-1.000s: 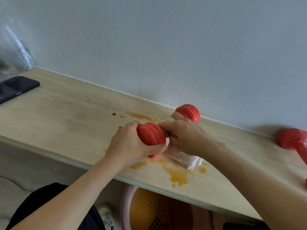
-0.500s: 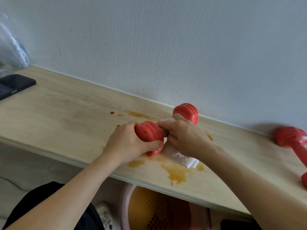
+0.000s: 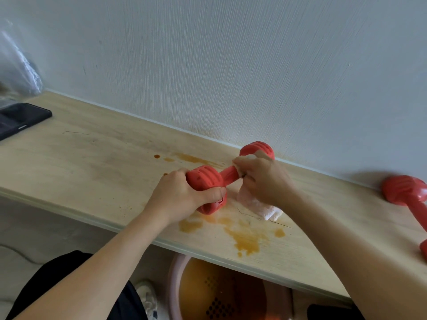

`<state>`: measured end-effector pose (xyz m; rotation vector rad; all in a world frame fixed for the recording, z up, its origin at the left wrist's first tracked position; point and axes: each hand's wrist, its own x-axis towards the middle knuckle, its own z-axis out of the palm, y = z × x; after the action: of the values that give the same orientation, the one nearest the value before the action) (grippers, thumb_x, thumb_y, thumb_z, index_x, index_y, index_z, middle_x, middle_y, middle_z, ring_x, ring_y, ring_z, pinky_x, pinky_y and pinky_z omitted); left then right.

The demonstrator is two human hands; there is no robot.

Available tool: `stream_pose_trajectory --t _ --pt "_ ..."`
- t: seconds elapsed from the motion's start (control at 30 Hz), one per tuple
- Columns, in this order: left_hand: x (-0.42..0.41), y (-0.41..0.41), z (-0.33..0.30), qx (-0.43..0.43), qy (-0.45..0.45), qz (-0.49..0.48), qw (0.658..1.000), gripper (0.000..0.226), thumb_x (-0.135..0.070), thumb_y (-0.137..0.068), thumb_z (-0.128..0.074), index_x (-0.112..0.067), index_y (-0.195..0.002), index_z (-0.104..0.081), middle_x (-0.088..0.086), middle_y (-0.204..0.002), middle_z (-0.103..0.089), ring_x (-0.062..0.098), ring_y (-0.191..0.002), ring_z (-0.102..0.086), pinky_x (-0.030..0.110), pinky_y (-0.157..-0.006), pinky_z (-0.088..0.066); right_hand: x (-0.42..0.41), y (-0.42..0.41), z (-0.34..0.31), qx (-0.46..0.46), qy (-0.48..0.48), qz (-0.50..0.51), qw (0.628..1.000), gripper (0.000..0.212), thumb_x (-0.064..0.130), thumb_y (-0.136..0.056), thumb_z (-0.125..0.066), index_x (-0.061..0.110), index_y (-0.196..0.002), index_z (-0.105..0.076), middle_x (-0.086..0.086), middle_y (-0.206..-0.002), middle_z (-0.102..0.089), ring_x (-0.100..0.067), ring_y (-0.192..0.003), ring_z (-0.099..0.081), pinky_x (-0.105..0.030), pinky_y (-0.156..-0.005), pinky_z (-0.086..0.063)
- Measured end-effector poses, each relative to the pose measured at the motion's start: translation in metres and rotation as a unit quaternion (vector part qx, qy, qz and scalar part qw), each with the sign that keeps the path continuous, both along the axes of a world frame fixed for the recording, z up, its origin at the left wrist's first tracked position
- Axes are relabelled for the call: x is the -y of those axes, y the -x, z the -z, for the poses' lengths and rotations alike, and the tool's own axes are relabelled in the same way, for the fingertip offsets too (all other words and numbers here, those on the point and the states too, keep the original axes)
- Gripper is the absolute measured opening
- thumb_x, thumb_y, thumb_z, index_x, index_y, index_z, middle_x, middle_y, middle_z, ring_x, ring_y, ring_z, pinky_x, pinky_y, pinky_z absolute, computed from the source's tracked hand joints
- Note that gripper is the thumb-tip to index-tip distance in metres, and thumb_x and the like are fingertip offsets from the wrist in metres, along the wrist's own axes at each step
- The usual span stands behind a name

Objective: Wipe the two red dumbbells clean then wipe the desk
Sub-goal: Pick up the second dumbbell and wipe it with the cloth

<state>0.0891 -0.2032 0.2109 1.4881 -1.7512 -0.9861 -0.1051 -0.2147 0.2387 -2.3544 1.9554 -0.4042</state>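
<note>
Red dumbbell point(image 3: 227, 175) between both hands, cloth point(image 3: 258, 203) under right hand point(image 3: 263, 179).

Both forearms are bare from the wrist to the lower frame edge, with no sleeve, watch, ring or band showing on either. The left hand point(image 3: 178, 195) and the right hand point(image 3: 263, 179) are ungloved, and the few fingers point(image 3: 212, 192) that show have short, plain nails. Below the front edge of the surface point(image 3: 92, 158), under the left forearm, black clothing point(image 3: 57, 285) covers the lap. Just right of that, a white shoe point(image 3: 147, 299) shows.
</note>
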Motion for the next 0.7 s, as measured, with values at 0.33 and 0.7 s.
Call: stream_pose_trajectory --t 0.33,0.7 --pt "0.002 -0.005 -0.003 -0.030 -0.024 0.019 0.999 0.047 -0.051 -0.060 -0.079 -0.022 -0.092 -0.063 -0.011 -0.085 -0.067 -0.001 -0.076 -0.061 0.015 -0.058 -0.042 0.009 0.003 0.000 -0.050 -0.015 0.013 0.999 0.022 0.020 -0.082 -0.038 0.033 -0.064 -0.042 0.002 -0.084 -0.047 -0.026 -0.077 -0.055 -0.035 -0.056 -0.042" --pt "-0.013 -0.001 0.012 0.241 0.296 -0.050 0.923 0.093 -0.070 -0.043 -0.068 -0.017 -0.117 -0.048 0.004 -0.113 -0.051 0.025 -0.099 -0.054 0.036 -0.081 -0.042 0.022 0.000 -0.001 -0.104 -0.002 0.048 0.993 0.017 0.016 -0.090 -0.044 0.027 -0.085 -0.057 0.001 -0.105 -0.051 -0.024 -0.081 -0.055 -0.031 -0.060 -0.038"
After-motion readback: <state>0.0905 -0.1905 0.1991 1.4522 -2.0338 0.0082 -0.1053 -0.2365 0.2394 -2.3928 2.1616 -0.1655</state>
